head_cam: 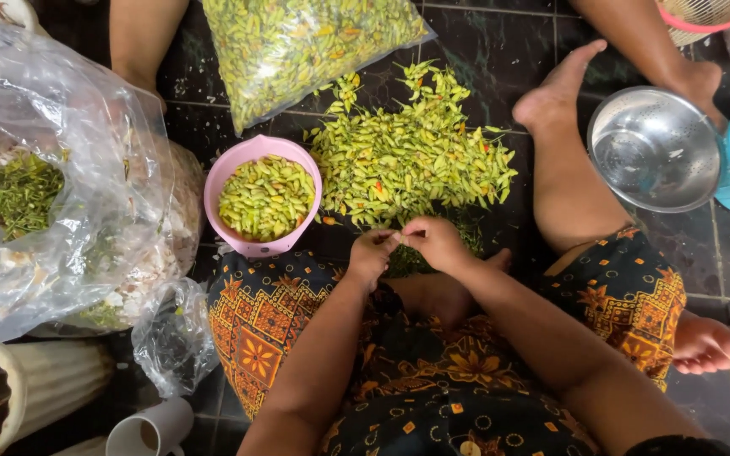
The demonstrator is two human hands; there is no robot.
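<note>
The fingers of the left hand (371, 253) and the right hand (437, 241) meet over the lap and pinch together one small green chili (398, 238), close to the body, so the pulling is easy. Just ahead, the chili pile (407, 152) lies loose on the dark floor (500, 51), within reach. The pink bowl (238, 165) beside the left hand keeps chilies apart. A clear bag of chilies (297, 46) lies further away, and a big crumpled plastic bag (69, 169) holds green stems at the left.

A small green chili (398, 239) sits pinched between both hands' fingers (386, 243).
</note>
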